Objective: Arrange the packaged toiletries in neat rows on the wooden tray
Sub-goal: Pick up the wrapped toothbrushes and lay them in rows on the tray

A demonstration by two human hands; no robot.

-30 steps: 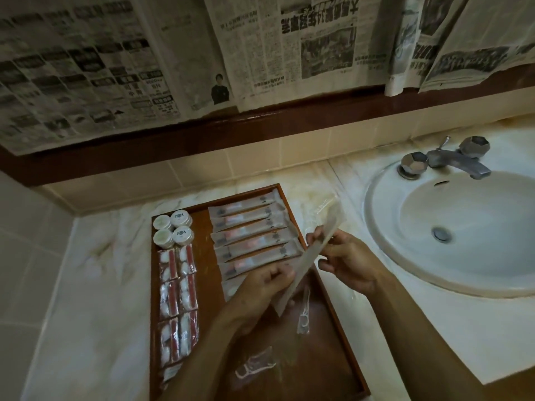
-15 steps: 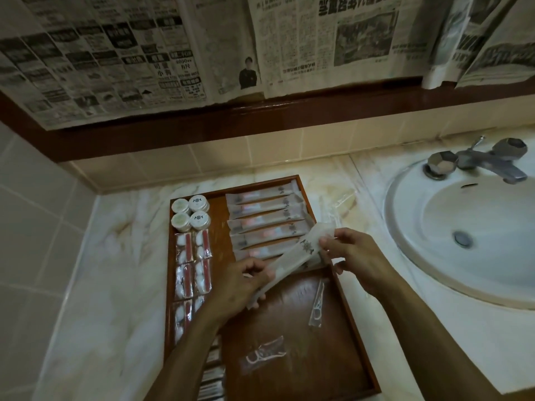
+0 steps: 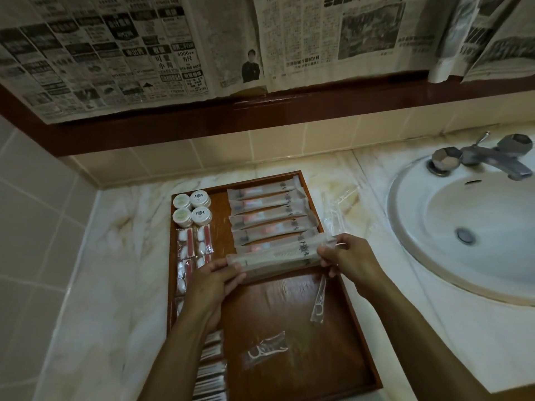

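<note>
Both hands hold one long frosted sachet (image 3: 278, 254) level over the middle of the wooden tray (image 3: 360, 319), just on the near side of the stacked row of similar toothbrush packets (image 3: 269, 217) that fills the tray's far right corner. The left hand (image 3: 215, 280) pinches the sachet's left end between thumb and curled fingers; the right hand (image 3: 348, 254) pinches its right end the same way. The packet looks light, thin and crinkly, with a stiff slender item inside, so holding it by both sealed ends should keep it straight; the film is probably slippery. Round capped jars (image 3: 191, 208) sit in the far left corner, with cotton-swab packs (image 3: 193, 246) along the left edge. Two clear floss-pick bags (image 3: 267, 349) lie loose on the glossy reddish wood near the tray's near edge.
</note>
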